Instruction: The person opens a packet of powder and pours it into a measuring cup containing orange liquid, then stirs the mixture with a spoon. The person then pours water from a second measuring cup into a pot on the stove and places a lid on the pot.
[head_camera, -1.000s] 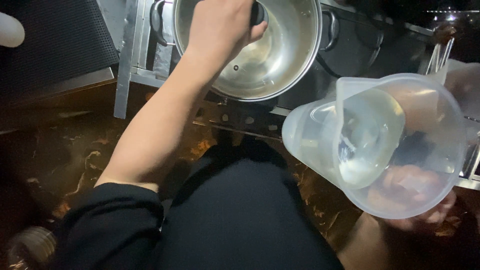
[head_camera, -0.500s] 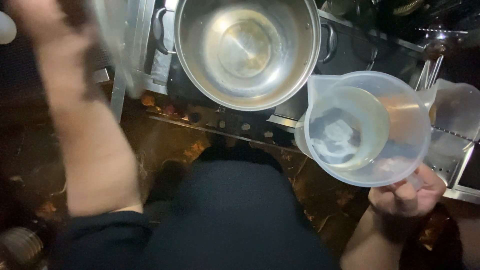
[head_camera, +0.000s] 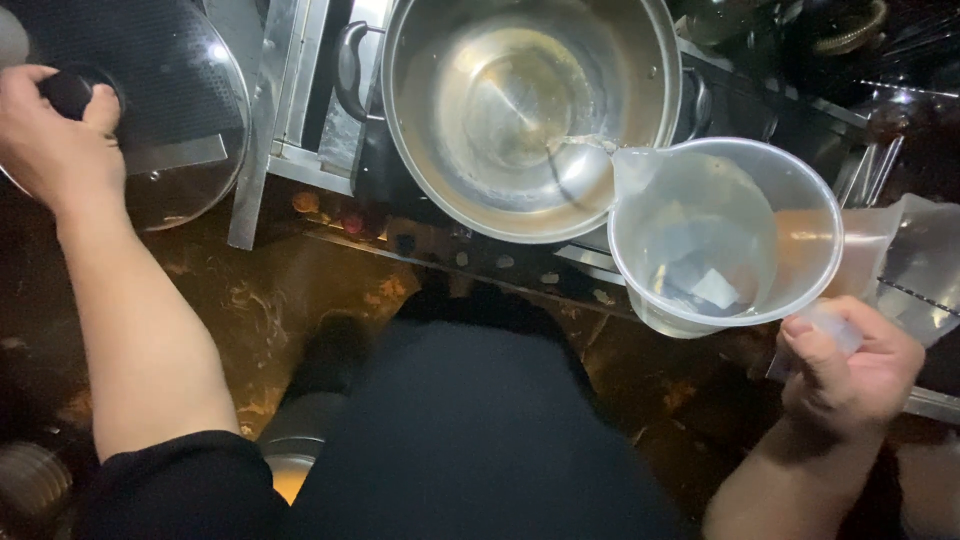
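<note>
— Position of the right hand (head_camera: 850, 375)?

— Clenched round the handle of a clear plastic measuring jug (head_camera: 725, 235), low at the person's right. The jug is tipped away from the hand, its spout laid over the near right rim of a large round stainless steel pot (head_camera: 530, 110) on the dark cooker (head_camera: 400, 190). A thin stream of clear water (head_camera: 580, 150) runs from spout to pot.

— Axis of the jug?

— From handle to spout it runs up and leftward, so the pot lies up-left of the right hand, just beyond the jug. The right hand is the nearer to the pot.

— And the left hand (head_camera: 50, 130)?

— Well apart, far to the left, fingers closed on the black knob (head_camera: 75, 90) of a round glass lid (head_camera: 165, 120), held clear of the pot over the steel counter edge (head_camera: 270, 120).

— Jug contents?

— Little water remains, as far as can be seen.
</note>
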